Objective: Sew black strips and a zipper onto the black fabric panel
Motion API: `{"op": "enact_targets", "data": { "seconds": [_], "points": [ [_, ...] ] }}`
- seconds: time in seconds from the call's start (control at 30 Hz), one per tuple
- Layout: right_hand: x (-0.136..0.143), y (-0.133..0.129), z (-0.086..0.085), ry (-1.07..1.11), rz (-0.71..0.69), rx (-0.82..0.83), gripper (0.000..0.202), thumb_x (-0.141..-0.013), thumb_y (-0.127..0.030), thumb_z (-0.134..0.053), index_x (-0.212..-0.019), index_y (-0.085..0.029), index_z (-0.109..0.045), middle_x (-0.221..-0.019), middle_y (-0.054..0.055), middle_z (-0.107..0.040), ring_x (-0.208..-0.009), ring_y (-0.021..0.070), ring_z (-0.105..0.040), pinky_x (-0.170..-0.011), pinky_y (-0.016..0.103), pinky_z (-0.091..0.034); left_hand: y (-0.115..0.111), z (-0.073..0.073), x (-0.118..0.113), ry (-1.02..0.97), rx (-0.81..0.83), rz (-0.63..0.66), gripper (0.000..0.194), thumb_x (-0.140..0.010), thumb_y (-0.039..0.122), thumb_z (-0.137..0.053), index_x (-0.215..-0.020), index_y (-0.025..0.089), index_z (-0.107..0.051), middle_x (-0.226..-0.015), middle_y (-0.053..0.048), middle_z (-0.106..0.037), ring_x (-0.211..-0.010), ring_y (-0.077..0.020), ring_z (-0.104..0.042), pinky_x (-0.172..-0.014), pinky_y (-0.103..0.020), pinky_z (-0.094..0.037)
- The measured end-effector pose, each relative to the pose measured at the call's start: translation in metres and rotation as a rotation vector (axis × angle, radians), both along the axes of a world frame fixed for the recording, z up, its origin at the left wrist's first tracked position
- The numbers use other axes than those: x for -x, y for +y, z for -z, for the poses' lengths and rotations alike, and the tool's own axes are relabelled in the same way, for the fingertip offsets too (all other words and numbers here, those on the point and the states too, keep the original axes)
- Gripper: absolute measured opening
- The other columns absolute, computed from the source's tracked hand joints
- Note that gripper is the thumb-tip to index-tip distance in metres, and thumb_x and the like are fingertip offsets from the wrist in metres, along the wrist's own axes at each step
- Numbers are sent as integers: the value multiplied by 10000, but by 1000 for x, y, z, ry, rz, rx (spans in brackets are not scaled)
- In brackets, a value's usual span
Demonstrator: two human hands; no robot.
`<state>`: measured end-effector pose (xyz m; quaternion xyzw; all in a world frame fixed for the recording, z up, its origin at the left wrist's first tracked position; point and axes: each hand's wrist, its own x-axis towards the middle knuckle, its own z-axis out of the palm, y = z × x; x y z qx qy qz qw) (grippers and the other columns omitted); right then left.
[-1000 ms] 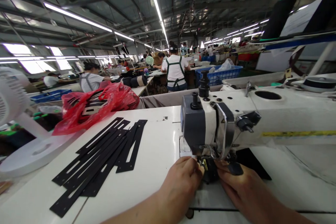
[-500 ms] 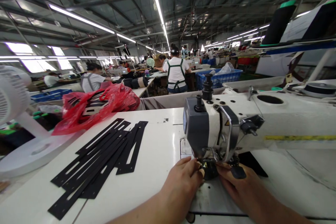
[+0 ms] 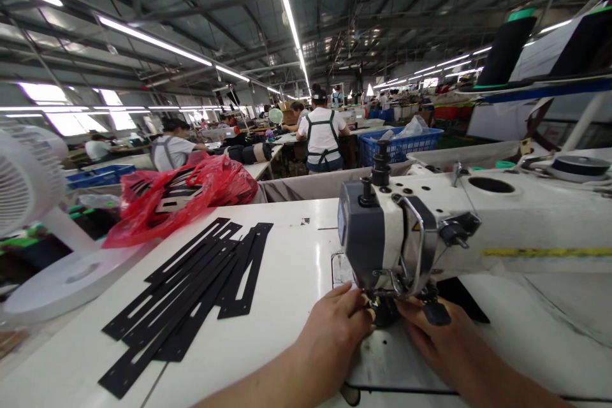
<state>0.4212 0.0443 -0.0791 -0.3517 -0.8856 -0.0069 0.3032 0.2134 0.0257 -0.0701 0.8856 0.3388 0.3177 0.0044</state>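
At the white metal sewing machine (image 3: 497, 223), my left hand (image 3: 335, 335) and right hand (image 3: 442, 335) curl partway at a dark piece (image 3: 384, 315); I cannot tell their grip. Flat, slotted black strips (image 3: 210, 280) overlap nearby.

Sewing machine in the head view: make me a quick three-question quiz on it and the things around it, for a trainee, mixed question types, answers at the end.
1. Multiple choice: what colour is the plastic bag lying beyond the dark slotted strips? A) blue B) red C) green
2. Short answer: which of the person's hands is nearer the strips?
3. Fill in the blank: at the left edge of the picture stands a white ____.

Key:
1. B, red.
2. The left hand; the right hand is farther from them, and both are at the needle end of the sewing machine.
3. Fan.
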Motion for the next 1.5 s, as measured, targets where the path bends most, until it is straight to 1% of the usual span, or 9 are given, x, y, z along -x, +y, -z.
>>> {"op": "enact_targets", "data": {
  "seconds": [0.2,0.3,0.43,0.57,0.7,0.87,1.13,1.3,1.5],
  "points": [
    [0,2,3,39,8,-18,245,-840,-121,-372,-781,-174,-604,-807,75,-680,-712,182,-647,-645,277,-509,2,2,1,6,10,-13,102,-854,128,-511,-830,157,-605,-865,-62,-616,-827,-176,-579,-867,-343,-479],
    [-1,3,6,55,3,-31,244,-852,-132,-368,-777,-182,-595,-825,76,-683,-728,175,-649,-654,267,-508,2,3,1,-10,-5,-12,104,-852,131,-518,-805,154,-608,-853,-63,-620,-816,-179,-583,-856,-343,-485],
    [-2,4,7,31,11,-16,238,-841,-129,-378,-790,-180,-604,-845,79,-680,-762,187,-652,-685,283,-518,2,3,1,-8,4,-19,109,-864,144,-517,-833,161,-620,-872,-66,-628,-824,-182,-592,-858,-351,-488],
    [-3,5,7,38,22,22,226,-831,-133,-400,-778,-181,-615,-790,61,-670,-770,193,-653,-707,290,-525,3,6,1,-18,3,-24,110,-869,153,-520,-848,165,-627,-890,-63,-638,-839,-183,-602,-890,-357,-472],
    [-3,7,6,35,11,28,233,-835,-138,-391,-803,-172,-619,-801,67,-670,-765,197,-653,-704,298,-530,5,9,1,12,-3,-39,92,-856,152,-543,-850,173,-633,-902,-50,-647,-867,-172,-608,-920,-352,-448],
    [-3,7,7,29,0,22,236,-852,-156,-384,-809,-157,-616,-783,75,-664,-751,210,-653,-694,315,-533,5,8,1,44,1,-55,83,-846,153,-559,-837,178,-637,-887,-40,-651,-844,-158,-615,-905,-329,-445],
    [-1,7,3,37,7,28,257,-848,-160,-362,-788,-160,-611,-770,82,-660,-728,214,-649,-671,315,-526,7,5,4,59,-2,-19,137,-861,155,-508,-842,175,-643,-857,-46,-650,-832,-168,-612,-917,-340,-427],
    [-1,7,2,36,3,28,269,-853,-160,-354,-777,-157,-613,-762,86,-662,-724,219,-650,-658,322,-525,9,8,5,91,-5,-25,128,-842,124,-519,-832,174,-636,-861,-42,-645,-839,-162,-607,-904,-327,-428],
    [-3,7,5,49,23,58,256,-878,-190,-364,-792,-160,-603,-779,78,-662,-769,209,-656,-698,309,-532,9,11,4,96,-19,-44,124,-872,154,-515,-844,180,-632,-895,-38,-650,-856,-151,-612,-893,-320,-433]
  ]
}}
